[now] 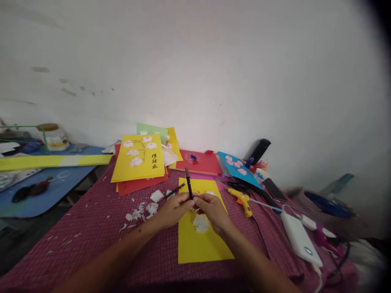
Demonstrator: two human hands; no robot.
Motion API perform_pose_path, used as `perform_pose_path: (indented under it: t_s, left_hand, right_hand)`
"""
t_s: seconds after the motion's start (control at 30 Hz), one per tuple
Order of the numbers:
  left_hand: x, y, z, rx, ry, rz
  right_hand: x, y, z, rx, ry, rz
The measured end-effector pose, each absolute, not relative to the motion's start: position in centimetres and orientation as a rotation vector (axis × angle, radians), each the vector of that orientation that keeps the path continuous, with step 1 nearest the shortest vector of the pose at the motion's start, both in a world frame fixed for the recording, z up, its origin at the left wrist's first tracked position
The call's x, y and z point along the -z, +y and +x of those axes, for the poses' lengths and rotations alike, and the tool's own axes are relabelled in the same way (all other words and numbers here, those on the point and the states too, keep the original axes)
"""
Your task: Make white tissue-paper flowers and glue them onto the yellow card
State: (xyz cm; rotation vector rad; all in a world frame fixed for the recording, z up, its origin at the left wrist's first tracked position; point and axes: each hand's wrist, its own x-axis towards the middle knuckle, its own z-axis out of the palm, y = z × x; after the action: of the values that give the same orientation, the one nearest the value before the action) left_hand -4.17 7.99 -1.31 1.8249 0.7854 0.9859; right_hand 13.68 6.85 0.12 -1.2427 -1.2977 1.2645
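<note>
Both hands meet over a yellow sheet (201,246) on the table. Upright between them stands a slim black marker-like pen (189,185) with a brownish upper end. My left hand (177,208) pinches its lower end from the left. From the right, the fingers of my right hand (210,208) close on the same end; the exact grip there is partly hidden. A second dark pen (175,190) with light specks lies slanted just beyond my left hand. White paper petals (201,224) form a flower on the sheet, partly covered by my hands.
White scraps (142,211) and a white block (157,196) lie on the checked cloth (122,252). Yellow flower cards (131,173) are stacked behind. At right are a yellow glue gun (242,199) with a cord, a phone (275,189), a white power bank (301,238) and a blue card (241,173).
</note>
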Motion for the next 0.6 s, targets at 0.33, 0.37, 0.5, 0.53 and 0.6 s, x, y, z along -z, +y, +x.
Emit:
perform_pose_path:
  t_s: [0.33,0.37,0.5,0.53,0.6]
  left_hand:
    - [1.3,7.8,-4.4,-0.825,0.873,2.371]
    - [1.3,7.7,-4.3,-0.799,0.877,2.391]
    - [1.4,7.4,-3.9,-0.782,0.912,2.441]
    - [1.3,7.4,-3.8,-0.790,0.920,2.440]
    - [1.3,7.4,-3.6,-0.807,0.933,2.428]
  right_hand:
    - [-0.1,4.3,14.2,-1.138,-1.359,-1.153]
    - [0.1,4.2,14.2,-1.137,-1.339,-1.174]
    - [0.8,4.2,14.6,-1.149,-1.215,-1.209]
    - [0.8,4.2,14.7,-1.144,-1.186,-1.210]
    - [0.7,4.3,14.4,-1.128,-1.155,-1.204]
